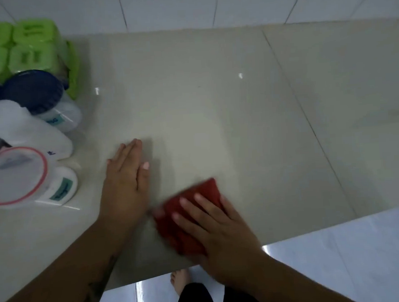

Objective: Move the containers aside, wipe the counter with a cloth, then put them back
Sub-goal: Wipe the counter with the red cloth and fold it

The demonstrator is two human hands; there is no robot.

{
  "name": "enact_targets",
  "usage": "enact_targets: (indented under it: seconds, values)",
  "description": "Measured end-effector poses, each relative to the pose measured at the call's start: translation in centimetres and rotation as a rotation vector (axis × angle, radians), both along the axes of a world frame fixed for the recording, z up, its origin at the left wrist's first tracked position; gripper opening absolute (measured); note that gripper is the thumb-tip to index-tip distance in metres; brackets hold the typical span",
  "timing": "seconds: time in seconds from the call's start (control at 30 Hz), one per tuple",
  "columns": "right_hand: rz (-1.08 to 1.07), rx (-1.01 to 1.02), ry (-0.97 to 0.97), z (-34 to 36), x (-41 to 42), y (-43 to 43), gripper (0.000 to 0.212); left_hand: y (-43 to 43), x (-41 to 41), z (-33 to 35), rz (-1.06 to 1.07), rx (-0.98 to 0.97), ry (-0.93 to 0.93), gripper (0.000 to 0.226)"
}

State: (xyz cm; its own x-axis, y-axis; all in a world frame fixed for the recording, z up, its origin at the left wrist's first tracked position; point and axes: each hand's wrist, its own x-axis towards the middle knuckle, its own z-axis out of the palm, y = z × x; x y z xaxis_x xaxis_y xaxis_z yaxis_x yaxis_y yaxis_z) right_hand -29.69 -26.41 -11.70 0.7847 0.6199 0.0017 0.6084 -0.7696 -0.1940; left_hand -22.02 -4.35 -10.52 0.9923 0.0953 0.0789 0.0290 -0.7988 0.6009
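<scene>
Partly hidden under the right hand [218, 229]: blurred red cloth [186, 218].

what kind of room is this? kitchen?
Probably a home kitchen: a glossy tiled counter against a white tiled wall, with lidded storage containers grouped at its left end. The right hand presses a red cloth on it.

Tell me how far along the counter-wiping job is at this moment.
Done: the containers stand bunched at the counter's left edge, leaving the middle bare. In hand: the right hand presses a red cloth flat near the front edge, blurred as if mid-wipe, while the left hand rests flat on the counter. Left: finishing the wipe and putting the containers back.
</scene>
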Motion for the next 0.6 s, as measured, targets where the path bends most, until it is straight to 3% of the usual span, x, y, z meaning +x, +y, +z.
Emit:
enact_targets:
  seconds: [0.07, 0.17, 0.27, 0.3, 0.33, 0.4, 0.47, 0.53, 0.6]
  values:
    - [-0.062, -0.026, 0.036, 0.7, -1.0, -5.8, 0.068, -0.6, -0.2, -0.2, -0.12, 0.147, 0.013, 0.055]
    - [-0.503, -0.086, 0.054, 1.6, 3.9, -13.8, 0.065, -2.8, 0.2, -0.3, -0.211, 0.305, 0.061, 0.057]
    - [-0.959, -0.047, 0.072, 1.7, 11.6, -13.7, 0.064, -4.7, 1.3, -0.5, -0.209, 0.311, 0.075, 0.056]
    - [-0.999, -0.036, 0.051, 1.4, 13.3, -11.8, 0.063, -5.0, 1.7, -0.5, -0.184, 0.299, 0.075, 0.056]
    - [-0.943, -0.017, -0.017, 1.0, 14.0, -9.3, 0.061, -5.1, 2.2, -0.6, -0.153, 0.282, 0.074, 0.056]
    - [-0.61, 0.038, -0.155, 0.3, 11.8, -3.6, 0.058, -4.7, 3.3, -0.8, -0.099, 0.253, 0.068, 0.056]
    - [-0.305, 0.046, -0.068, -0.2, 5.9, -0.3, 0.064, -4.0, 4.5, -1.0, -0.062, 0.258, 0.06, 0.055]
    - [-0.141, 0.042, -0.001, 0.3, 2.4, -2.2, 0.067, -3.4, 5.9, -1.1, -0.051, 0.276, 0.063, 0.054]
    - [-0.133, 0.047, -0.032, 0.5, 3.7, -8.4, 0.061, -3.2, 7.1, -1.0, -0.047, 0.287, 0.073, 0.054]
